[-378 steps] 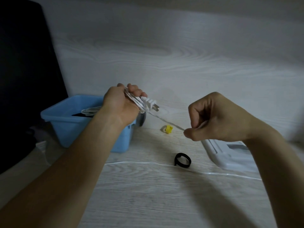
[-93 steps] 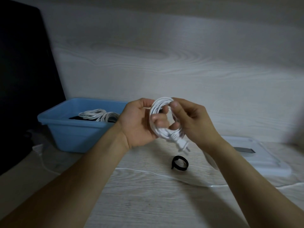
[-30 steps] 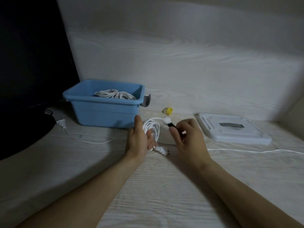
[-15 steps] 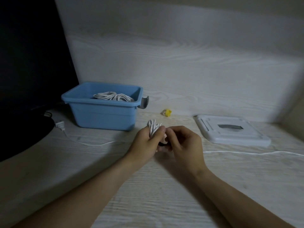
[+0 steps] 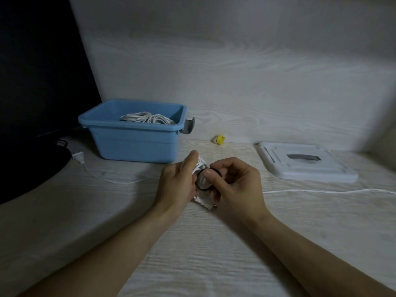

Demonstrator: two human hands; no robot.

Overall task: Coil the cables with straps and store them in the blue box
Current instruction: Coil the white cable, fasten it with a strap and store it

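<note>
I see the left hand (image 5: 175, 185) curled around a bundled white cable (image 5: 200, 168), its plug (image 5: 203, 202) poking out below the hands just above the pale wood-grain table (image 5: 192, 254). The right hand (image 5: 233, 185) pinches a black loop strap (image 5: 203, 181) against the bundle. Beyond the left hand stands the blue plastic box (image 5: 132, 142), with white coiled cables (image 5: 147, 118) inside. A white flat lid (image 5: 304, 166) lies beyond the right hand.
</note>
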